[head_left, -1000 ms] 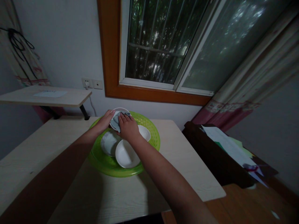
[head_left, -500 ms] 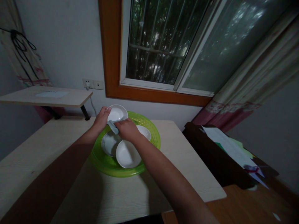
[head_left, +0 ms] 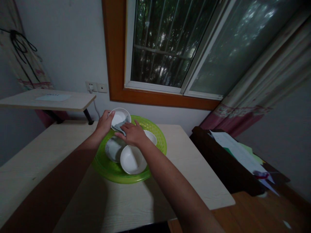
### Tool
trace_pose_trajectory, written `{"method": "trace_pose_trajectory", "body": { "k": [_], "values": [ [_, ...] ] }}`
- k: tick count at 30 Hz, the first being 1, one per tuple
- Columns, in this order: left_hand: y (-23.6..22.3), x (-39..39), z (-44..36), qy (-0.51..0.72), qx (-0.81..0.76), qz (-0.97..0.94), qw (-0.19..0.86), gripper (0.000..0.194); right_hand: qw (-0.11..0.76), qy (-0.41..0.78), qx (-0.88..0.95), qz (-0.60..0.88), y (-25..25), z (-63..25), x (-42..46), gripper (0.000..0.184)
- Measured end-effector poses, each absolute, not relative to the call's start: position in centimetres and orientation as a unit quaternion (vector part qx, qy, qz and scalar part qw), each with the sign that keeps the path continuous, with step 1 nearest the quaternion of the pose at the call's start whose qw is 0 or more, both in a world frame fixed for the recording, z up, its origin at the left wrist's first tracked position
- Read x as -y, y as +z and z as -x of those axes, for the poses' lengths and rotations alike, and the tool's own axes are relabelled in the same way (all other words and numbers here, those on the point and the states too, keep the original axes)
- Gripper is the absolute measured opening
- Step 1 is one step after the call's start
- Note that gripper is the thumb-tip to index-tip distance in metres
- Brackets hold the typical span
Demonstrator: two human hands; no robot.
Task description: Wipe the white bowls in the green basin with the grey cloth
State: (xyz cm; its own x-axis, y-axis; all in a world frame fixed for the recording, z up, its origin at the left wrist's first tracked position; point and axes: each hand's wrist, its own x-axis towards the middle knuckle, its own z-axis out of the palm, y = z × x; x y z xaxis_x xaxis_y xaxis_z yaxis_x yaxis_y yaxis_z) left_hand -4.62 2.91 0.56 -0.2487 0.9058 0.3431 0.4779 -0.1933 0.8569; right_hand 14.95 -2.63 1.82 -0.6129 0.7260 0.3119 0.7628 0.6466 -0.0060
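My left hand [head_left: 105, 123] grips a white bowl [head_left: 120, 115] by its left rim, tilted toward me above the back of a green plastic basket [head_left: 110, 176]. In my right hand [head_left: 132, 132] is a grey-blue cloth [head_left: 120, 125], pressed against the bowl's near inner side; the thumb stands apart from the fingers. Below my hands, inside the basket, rest a greyish-white bowl [head_left: 113, 149], a plain white bowl [head_left: 133, 160] in front, and another white bowl [head_left: 151, 137] partly hidden behind my right wrist.
The basket stands on a pale wooden table [head_left: 194, 168]. A raised shelf [head_left: 29, 100] with a paper sheet [head_left: 53, 97] is at the left. Behind are the wall sockets [head_left: 96, 87] and a window [head_left: 165, 48]. Papers [head_left: 238, 152] lie on dark furniture at the right.
The cloth has moved from the bowl's near rim further into the bowl. My right hand has turned and its fingers have spread somewhat. The bowl has shifted slightly left.
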Motion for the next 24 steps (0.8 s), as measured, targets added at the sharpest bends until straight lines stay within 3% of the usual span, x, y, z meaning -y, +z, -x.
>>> {"method": "trace_pose_trajectory", "body": {
  "k": [3, 9, 15, 24],
  "values": [
    [0.7, -2.9, 4.5, 0.51, -0.603, -0.578, 0.205, 0.046, 0.154, -0.075, 0.886, 0.43, 1.4, -15.2, 2.3, 0.062],
    [0.6, -2.9, 4.7, 0.505, -0.613, -0.574, 0.201, 0.045, 0.144, -0.037, 0.901, 0.407, 1.4, -15.4, 2.0, 0.078],
    [0.4, -3.1, 4.9, 0.517, -0.609, -0.569, 0.195, 0.044, 0.136, 0.033, 0.92, 0.366, 2.3, -15.3, 2.1, 0.064],
    [0.8, -2.5, 4.6, 0.51, -0.613, -0.565, 0.213, 0.04, 0.156, 0.095, 0.906, 0.383, 2.8, -15.9, 1.7, 0.061]
  ]
}}
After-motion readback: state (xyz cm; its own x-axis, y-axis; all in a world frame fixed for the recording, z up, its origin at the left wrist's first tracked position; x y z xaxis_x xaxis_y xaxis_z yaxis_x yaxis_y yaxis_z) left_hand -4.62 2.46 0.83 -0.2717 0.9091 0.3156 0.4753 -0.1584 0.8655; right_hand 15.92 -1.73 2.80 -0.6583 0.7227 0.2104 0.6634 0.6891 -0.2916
